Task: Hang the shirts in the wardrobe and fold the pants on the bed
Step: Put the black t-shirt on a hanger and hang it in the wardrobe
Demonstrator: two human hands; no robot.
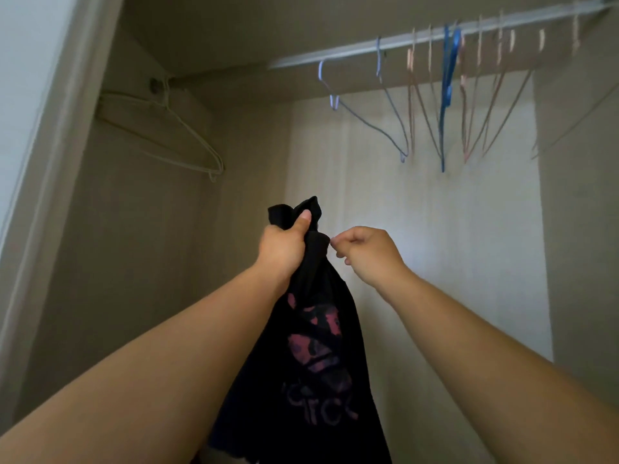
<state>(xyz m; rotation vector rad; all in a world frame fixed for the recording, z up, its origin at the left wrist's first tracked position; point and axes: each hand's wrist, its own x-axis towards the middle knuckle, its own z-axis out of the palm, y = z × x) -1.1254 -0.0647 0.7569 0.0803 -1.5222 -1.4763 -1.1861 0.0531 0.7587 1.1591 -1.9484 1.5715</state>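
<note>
Two raised forearms: left hand [284, 246] clamped round a bunched black shirt [318, 356], right hand [365, 254] curled at its edge, pinch unclear; bunched fabric could snag the hangers [445, 95].

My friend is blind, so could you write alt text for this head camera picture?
Two bare arms reach into a beige wardrobe: the left hand grips the bunched top of a black T-shirt with a red print, while the right hand pinches its edge. Above, empty blue and copper hangers hang from a white rail.
</note>
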